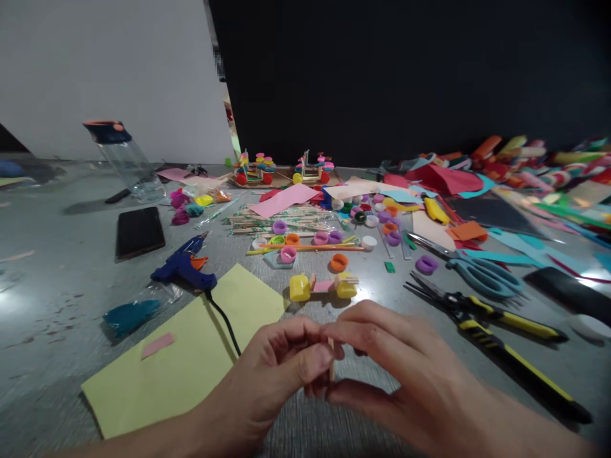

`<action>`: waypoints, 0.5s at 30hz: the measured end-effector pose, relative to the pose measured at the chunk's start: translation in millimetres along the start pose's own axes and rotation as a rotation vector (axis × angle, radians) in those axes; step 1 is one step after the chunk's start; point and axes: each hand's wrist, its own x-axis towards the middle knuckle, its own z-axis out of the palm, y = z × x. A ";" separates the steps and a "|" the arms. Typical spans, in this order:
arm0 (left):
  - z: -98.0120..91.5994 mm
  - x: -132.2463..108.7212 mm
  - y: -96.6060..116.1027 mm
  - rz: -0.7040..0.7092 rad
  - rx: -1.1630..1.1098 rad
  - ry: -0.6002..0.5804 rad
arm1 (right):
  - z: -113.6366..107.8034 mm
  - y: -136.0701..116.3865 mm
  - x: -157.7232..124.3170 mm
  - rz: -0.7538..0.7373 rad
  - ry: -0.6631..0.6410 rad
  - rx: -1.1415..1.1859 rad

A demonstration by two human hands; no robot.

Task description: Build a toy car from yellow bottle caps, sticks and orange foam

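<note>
Above table (57, 267), R hand (415, 356) touches, can't tell if gripping; L hand (281, 369), nearer than yellow-ended pc (323, 286), pinches sm. wood strip (332, 367) b/w both. Best: L thumb steady, R pressure light.

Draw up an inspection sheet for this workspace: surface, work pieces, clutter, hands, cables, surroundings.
Surface: grey table, some glare, small flecks at left.
Work pieces: thin tan piece between the hands, mostly hidden; yellow-ended assembly beyond them.
Clutter: glue gun, scissors, pliers, scattered caps and paper.
Hands: left hand pinches the piece; right hand meets it, grip unclear.
Cables: black cord from the glue gun, crossing a yellow-green sheet.
Surroundings: white panel, black panel.
</note>
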 end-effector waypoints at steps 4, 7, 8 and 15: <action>0.6 -2.2 -1.8 -0.021 -0.030 -0.001 | -0.1 -1.9 -2.2 0.003 0.005 -0.057; 0.4 -1.9 -3.1 -0.029 -0.033 0.005 | 1.3 -3.9 -1.5 0.004 0.023 -0.097; 0.3 -1.5 -3.4 -0.028 -0.036 0.007 | 1.8 -4.5 -0.9 0.009 0.019 -0.112; 0.8 -0.2 -3.6 -0.025 -0.068 0.019 | 6.5 0.9 0.9 -0.050 0.018 -0.132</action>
